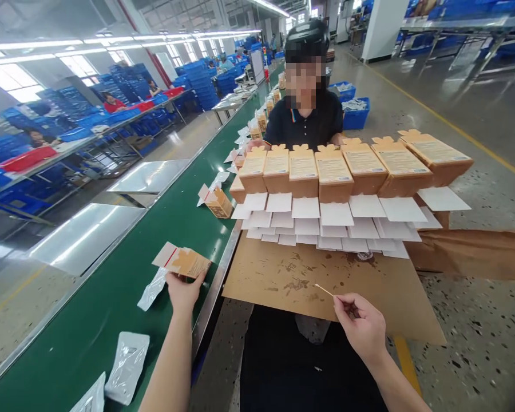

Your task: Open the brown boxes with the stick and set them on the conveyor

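My left hand point(183, 290) grips a small orange-and-white carton point(191, 262) at the green conveyor belt point(124, 320). The carton's white flap with a red strip sticks out to the left. A silver pouch point(152, 289) lies right beside that hand. My right hand point(363, 323) pinches a thin cotton swab point(324, 290), its tip pointing left over the brown cardboard sheet point(266, 274). Dark wet spots mark the cardboard under the tip. Beyond it stand stacked rows of orange cartons point(304, 166), their white flaps point(305, 208) hanging toward me.
More silver pouches point(127, 366) and an open carton point(217, 200) sit on the belt. A co-worker point(306, 120) faces me behind the stack. A metal rail point(217, 280) edges the belt. Brown paper point(476, 252) lies at right; blue bins point(356, 114) stand on the floor behind.
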`<state>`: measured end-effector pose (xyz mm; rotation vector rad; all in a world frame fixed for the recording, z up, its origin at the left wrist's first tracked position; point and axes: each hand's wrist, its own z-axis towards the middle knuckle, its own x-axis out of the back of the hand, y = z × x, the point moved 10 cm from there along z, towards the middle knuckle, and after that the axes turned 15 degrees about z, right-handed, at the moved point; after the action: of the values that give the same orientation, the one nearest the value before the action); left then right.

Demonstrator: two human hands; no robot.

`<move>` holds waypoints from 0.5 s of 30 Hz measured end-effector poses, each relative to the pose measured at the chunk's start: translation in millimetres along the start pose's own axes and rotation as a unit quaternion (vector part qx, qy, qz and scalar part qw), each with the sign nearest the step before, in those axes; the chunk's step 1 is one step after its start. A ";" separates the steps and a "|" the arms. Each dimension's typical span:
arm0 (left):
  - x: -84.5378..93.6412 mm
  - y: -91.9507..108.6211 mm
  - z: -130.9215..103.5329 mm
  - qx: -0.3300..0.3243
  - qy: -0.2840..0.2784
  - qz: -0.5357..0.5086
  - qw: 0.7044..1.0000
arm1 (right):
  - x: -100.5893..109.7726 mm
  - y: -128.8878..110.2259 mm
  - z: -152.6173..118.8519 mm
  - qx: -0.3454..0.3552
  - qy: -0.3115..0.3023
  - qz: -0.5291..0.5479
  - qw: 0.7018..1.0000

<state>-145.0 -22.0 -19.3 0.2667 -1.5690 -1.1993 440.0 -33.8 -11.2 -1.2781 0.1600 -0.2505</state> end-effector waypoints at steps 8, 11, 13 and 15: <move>28.1 95.6 -58.9 -0.229 0.173 -0.148 0.946 | 52.7 3.2 14.4 -0.036 0.095 -0.054 0.993; -25.9 178.3 -29.8 -0.219 0.015 -0.217 0.951 | 58.9 0.3 19.1 -0.043 0.108 -0.046 0.992; -86.9 221.8 -0.9 -0.130 -0.128 -0.176 0.967 | 58.7 -4.3 20.8 -0.036 0.108 -0.043 0.993; -131.7 259.3 19.7 -0.103 -0.197 -0.145 0.964 | 60.8 -7.6 18.2 -0.027 0.114 -0.044 0.992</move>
<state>-7.0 201.0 107.9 0.1276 -1.7676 -1.7144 502.4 -35.5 2.4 -1.3104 0.3071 -0.4704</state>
